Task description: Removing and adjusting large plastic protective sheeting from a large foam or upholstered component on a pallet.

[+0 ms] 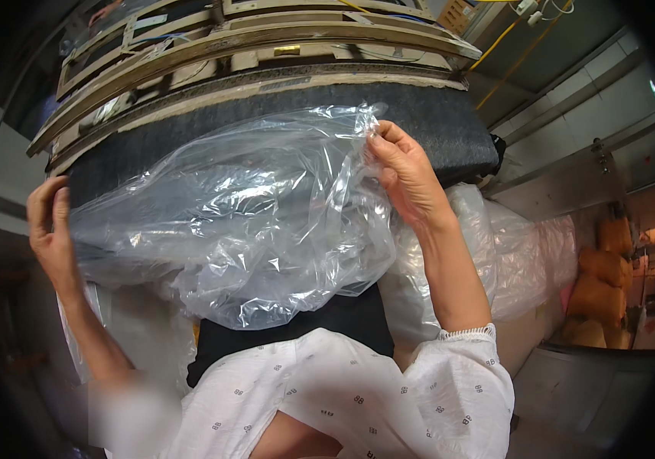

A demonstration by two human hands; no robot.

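Holding a clear plastic bag stretched between them, both hands work above a dark padded bench; the right hand has its grip pinched shut on the bag's upper edge, thumb and fingers closed on thin film; the left hand curls around the far side, though I cannot tell whether that grip truly clamps the film; slippery, crumpled plastic could slide out of a loose hold, or tear where the right pinch pulls hardest.
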